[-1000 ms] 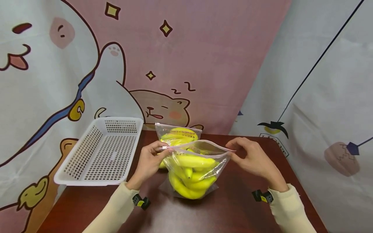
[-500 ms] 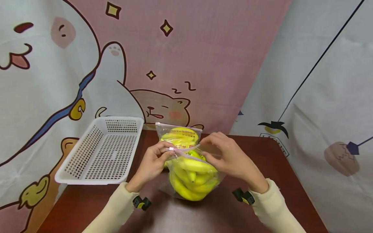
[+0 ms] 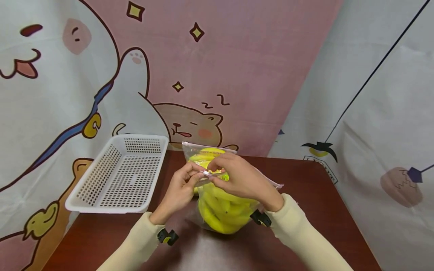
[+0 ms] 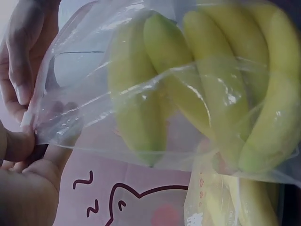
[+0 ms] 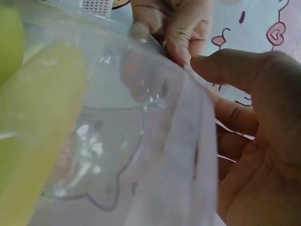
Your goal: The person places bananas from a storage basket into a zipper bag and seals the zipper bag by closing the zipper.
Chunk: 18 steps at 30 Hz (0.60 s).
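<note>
At the left, two hands [image 4: 21, 155] pinch the corner of a clear bag [image 4: 155, 108] full of yellow bananas [image 4: 207, 80].

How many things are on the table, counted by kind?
Clear zip bags of bananas: 2 (front bag, pinched at its top by the left hand and right hand; back bag)
White basket: 1
Total: 3

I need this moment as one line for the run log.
left hand: pinches zip strip | right hand: pinches zip strip beside it | front banana bag: on table | white basket: left of bags
</note>
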Each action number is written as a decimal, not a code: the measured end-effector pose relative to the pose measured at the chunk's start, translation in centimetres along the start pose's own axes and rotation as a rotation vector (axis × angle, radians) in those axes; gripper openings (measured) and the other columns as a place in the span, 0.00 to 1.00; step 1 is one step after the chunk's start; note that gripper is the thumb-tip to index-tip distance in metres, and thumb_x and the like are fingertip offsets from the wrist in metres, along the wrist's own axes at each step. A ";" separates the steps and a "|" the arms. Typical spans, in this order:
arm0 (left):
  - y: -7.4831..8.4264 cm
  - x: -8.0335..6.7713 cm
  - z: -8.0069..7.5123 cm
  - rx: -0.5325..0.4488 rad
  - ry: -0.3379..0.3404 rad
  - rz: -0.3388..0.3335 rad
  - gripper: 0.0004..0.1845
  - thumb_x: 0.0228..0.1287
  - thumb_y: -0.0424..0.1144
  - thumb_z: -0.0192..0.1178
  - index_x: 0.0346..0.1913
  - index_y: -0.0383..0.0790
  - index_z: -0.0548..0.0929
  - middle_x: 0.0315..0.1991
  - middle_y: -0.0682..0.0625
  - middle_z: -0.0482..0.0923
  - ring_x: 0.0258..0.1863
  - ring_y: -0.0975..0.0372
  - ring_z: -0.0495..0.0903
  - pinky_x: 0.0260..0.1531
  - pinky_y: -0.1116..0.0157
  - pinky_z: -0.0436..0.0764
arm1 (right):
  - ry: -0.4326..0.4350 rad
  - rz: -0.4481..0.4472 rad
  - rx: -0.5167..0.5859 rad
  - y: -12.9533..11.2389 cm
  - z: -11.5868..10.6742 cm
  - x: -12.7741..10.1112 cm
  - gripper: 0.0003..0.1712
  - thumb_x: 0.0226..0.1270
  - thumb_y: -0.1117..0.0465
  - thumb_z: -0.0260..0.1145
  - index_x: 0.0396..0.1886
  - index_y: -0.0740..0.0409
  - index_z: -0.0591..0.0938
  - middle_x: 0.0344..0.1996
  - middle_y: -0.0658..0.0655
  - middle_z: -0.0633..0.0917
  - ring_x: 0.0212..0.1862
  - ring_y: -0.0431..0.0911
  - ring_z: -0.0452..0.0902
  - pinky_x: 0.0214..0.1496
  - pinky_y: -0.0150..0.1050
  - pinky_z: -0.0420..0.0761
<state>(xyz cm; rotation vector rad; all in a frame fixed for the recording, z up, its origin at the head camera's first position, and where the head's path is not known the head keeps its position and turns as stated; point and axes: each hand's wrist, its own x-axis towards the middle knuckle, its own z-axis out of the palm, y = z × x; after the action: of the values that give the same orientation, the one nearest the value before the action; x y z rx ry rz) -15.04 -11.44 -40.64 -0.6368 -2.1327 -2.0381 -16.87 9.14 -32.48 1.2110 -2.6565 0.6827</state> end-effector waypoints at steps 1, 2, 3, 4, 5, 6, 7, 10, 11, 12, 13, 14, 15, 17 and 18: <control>0.1 0.0 0.0 -0.012 0.008 0.000 0.04 0.75 0.28 0.56 0.45 0.30 0.79 0.45 0.34 0.88 0.43 0.65 0.90 0.47 0.63 0.88 | -0.003 -0.002 -0.005 0.0 0.1 0.2 0.08 0.66 0.56 0.73 0.42 0.51 0.86 0.40 0.46 0.87 0.45 0.42 0.82 0.49 0.37 0.83; 0.1 0.0 0.1 -0.022 0.019 0.001 0.04 0.75 0.29 0.57 0.44 0.30 0.81 0.45 0.34 0.88 0.43 0.64 0.90 0.47 0.62 0.88 | -0.003 -0.005 -0.010 -0.1 0.2 0.3 0.07 0.66 0.56 0.73 0.41 0.50 0.86 0.38 0.45 0.87 0.43 0.42 0.82 0.48 0.36 0.83; 0.2 0.0 0.1 -0.032 0.033 0.003 0.04 0.74 0.29 0.59 0.43 0.31 0.82 0.44 0.34 0.88 0.42 0.63 0.90 0.47 0.62 0.88 | 0.000 -0.008 -0.017 -0.1 0.3 0.4 0.06 0.66 0.56 0.73 0.40 0.50 0.86 0.37 0.44 0.87 0.42 0.41 0.82 0.47 0.36 0.83; 0.2 0.1 0.0 -0.046 0.047 0.004 0.04 0.72 0.29 0.60 0.43 0.31 0.82 0.44 0.34 0.88 0.41 0.62 0.91 0.46 0.61 0.88 | 0.001 -0.006 -0.024 -0.1 0.4 0.6 0.05 0.66 0.57 0.73 0.39 0.50 0.87 0.36 0.43 0.87 0.41 0.41 0.82 0.46 0.35 0.83; 0.2 0.1 0.0 -0.044 0.061 0.007 0.03 0.71 0.29 0.61 0.42 0.31 0.83 0.43 0.35 0.88 0.41 0.62 0.91 0.46 0.62 0.88 | 0.002 -0.005 -0.029 -0.2 0.5 0.6 0.04 0.67 0.57 0.73 0.38 0.49 0.87 0.35 0.43 0.87 0.40 0.39 0.82 0.45 0.34 0.83; 0.2 0.0 0.0 -0.041 0.073 0.011 0.03 0.70 0.29 0.62 0.41 0.31 0.84 0.42 0.35 0.88 0.40 0.62 0.91 0.45 0.63 0.88 | 0.000 -0.004 -0.035 -0.2 0.6 0.7 0.03 0.67 0.57 0.73 0.38 0.49 0.87 0.34 0.42 0.87 0.39 0.38 0.82 0.45 0.34 0.83; 0.2 0.0 -0.1 -0.040 0.082 0.013 0.03 0.70 0.29 0.63 0.41 0.31 0.84 0.42 0.35 0.88 0.40 0.62 0.91 0.44 0.64 0.88 | -0.003 -0.002 -0.042 -0.3 0.6 0.8 0.03 0.67 0.57 0.73 0.37 0.49 0.88 0.34 0.42 0.87 0.38 0.38 0.82 0.44 0.33 0.83; 0.1 0.0 -0.2 -0.040 0.096 0.021 0.03 0.69 0.29 0.64 0.40 0.31 0.84 0.41 0.35 0.89 0.40 0.62 0.91 0.43 0.64 0.88 | -0.008 -0.002 -0.067 -0.4 0.8 1.0 0.03 0.69 0.57 0.72 0.36 0.50 0.88 0.33 0.42 0.87 0.37 0.35 0.82 0.42 0.32 0.83; 0.1 0.0 -0.2 -0.033 0.102 0.026 0.03 0.69 0.29 0.64 0.40 0.31 0.84 0.40 0.36 0.89 0.40 0.61 0.91 0.43 0.63 0.88 | -0.009 -0.005 -0.076 -0.5 0.9 1.0 0.03 0.69 0.57 0.72 0.36 0.49 0.88 0.33 0.42 0.87 0.37 0.35 0.81 0.41 0.32 0.82; 0.1 0.0 -0.3 -0.032 0.107 0.029 0.03 0.69 0.29 0.64 0.39 0.30 0.84 0.40 0.36 0.89 0.40 0.61 0.91 0.43 0.63 0.89 | -0.008 -0.007 -0.084 -0.6 1.0 1.1 0.02 0.69 0.57 0.72 0.36 0.49 0.88 0.32 0.41 0.87 0.36 0.35 0.81 0.41 0.32 0.82; 0.0 0.0 -0.3 -0.028 0.110 0.032 0.04 0.69 0.30 0.64 0.39 0.30 0.84 0.40 0.37 0.89 0.40 0.60 0.91 0.43 0.62 0.89 | -0.004 -0.009 -0.091 -0.7 1.0 1.1 0.02 0.69 0.57 0.72 0.35 0.49 0.87 0.32 0.42 0.86 0.36 0.35 0.80 0.40 0.32 0.81; 0.0 -0.1 -0.3 -0.025 0.113 0.035 0.04 0.69 0.30 0.64 0.39 0.30 0.83 0.39 0.38 0.90 0.40 0.59 0.91 0.43 0.62 0.89 | 0.000 -0.012 -0.094 -0.7 1.1 1.1 0.02 0.68 0.58 0.72 0.34 0.49 0.87 0.32 0.42 0.86 0.36 0.35 0.80 0.40 0.32 0.81; -0.1 -0.1 -0.4 -0.024 0.116 0.037 0.05 0.69 0.30 0.65 0.39 0.29 0.83 0.39 0.39 0.90 0.40 0.59 0.91 0.43 0.61 0.89 | 0.004 -0.014 -0.098 -0.8 1.1 1.1 0.02 0.68 0.58 0.72 0.34 0.48 0.87 0.31 0.42 0.86 0.36 0.35 0.80 0.39 0.32 0.81; -0.1 -0.1 -0.4 -0.028 0.121 0.037 0.05 0.69 0.30 0.65 0.39 0.29 0.83 0.38 0.39 0.90 0.40 0.58 0.91 0.43 0.60 0.89 | 0.008 -0.013 -0.099 -0.9 1.2 1.2 0.02 0.67 0.59 0.72 0.33 0.48 0.87 0.31 0.42 0.86 0.36 0.36 0.79 0.38 0.32 0.80; -0.2 -0.2 -0.5 -0.030 0.124 0.034 0.05 0.68 0.31 0.65 0.39 0.29 0.83 0.38 0.39 0.90 0.40 0.57 0.91 0.43 0.60 0.89 | 0.008 -0.012 -0.100 -1.0 1.3 1.1 0.02 0.67 0.59 0.72 0.33 0.48 0.87 0.31 0.42 0.86 0.35 0.36 0.79 0.38 0.32 0.80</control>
<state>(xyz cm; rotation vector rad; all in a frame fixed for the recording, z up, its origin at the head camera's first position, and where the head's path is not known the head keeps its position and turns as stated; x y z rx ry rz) -15.02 -11.93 -40.81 -0.5315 -2.0127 -2.0392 -16.83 7.22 -32.90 1.1945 -2.6404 0.5447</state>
